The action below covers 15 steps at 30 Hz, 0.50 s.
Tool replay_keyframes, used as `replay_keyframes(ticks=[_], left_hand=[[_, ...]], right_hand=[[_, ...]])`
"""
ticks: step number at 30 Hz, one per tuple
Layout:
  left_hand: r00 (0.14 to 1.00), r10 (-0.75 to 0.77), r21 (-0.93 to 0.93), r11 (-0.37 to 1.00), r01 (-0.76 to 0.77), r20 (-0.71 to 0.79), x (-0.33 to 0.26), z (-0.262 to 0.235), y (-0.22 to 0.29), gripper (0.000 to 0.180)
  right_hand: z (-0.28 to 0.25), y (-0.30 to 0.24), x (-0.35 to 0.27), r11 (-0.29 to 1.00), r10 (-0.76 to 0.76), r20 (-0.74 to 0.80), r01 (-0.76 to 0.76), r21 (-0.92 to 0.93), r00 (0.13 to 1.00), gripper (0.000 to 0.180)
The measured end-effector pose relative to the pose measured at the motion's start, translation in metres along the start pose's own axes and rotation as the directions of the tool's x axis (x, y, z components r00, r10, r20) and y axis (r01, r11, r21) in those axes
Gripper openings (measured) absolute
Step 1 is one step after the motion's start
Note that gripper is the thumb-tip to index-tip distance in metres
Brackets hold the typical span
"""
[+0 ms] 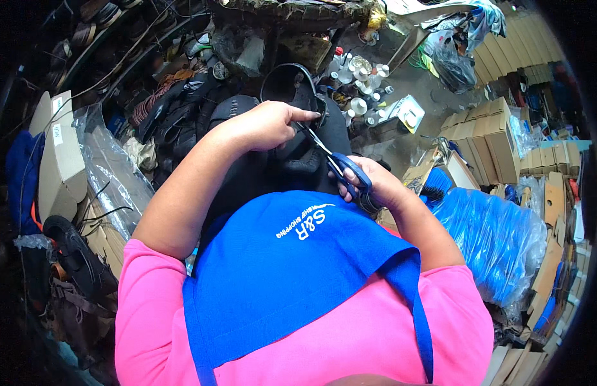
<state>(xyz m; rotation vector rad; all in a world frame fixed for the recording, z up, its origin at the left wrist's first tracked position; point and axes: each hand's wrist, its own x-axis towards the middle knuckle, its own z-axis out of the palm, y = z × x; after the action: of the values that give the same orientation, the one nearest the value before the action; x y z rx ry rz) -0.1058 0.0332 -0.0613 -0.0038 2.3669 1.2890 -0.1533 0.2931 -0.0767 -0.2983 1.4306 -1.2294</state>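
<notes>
In my right hand is a pair of scissors with dark blue handles, my fingers in and around the grips. Its metal blades point up and left, under my left hand. My left hand is curled, with its index finger reaching to a black piece with a looped strap above my lap. The fingertip presses on that piece near the blade tips; the thumb's hold is partly hidden. Dark material lies across my lap behind the scissors. A blue apron covers my front.
Several white bottles stand on the floor ahead right. Cardboard boxes and a plastic-wrapped blue bundle are at right. At left are a grey-beige box, clear plastic sheeting and a black shoe. A worn bench edge spans the far side.
</notes>
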Motion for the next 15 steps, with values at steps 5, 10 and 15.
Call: replay_keyframes(ticks=[5,10,15], left_hand=[[1.000,0.017,0.015,1.000,-0.017,0.003,0.003,0.001,-0.002,0.064],[1.000,-0.004,0.052,0.999,0.003,0.017,0.002,-0.002,-0.001,0.066],[1.000,0.006,0.143,0.990,-0.008,0.016,-0.008,-0.003,0.000,0.066]], right_hand=[[0.006,0.002,0.002,1.000,-0.015,-0.064,0.013,-0.028,0.998,0.028],[0.008,0.003,0.005,1.000,-0.022,-0.095,0.020,-0.016,0.995,0.026],[0.005,0.003,0.006,1.000,0.025,-0.106,-0.027,-0.012,0.994,0.026]])
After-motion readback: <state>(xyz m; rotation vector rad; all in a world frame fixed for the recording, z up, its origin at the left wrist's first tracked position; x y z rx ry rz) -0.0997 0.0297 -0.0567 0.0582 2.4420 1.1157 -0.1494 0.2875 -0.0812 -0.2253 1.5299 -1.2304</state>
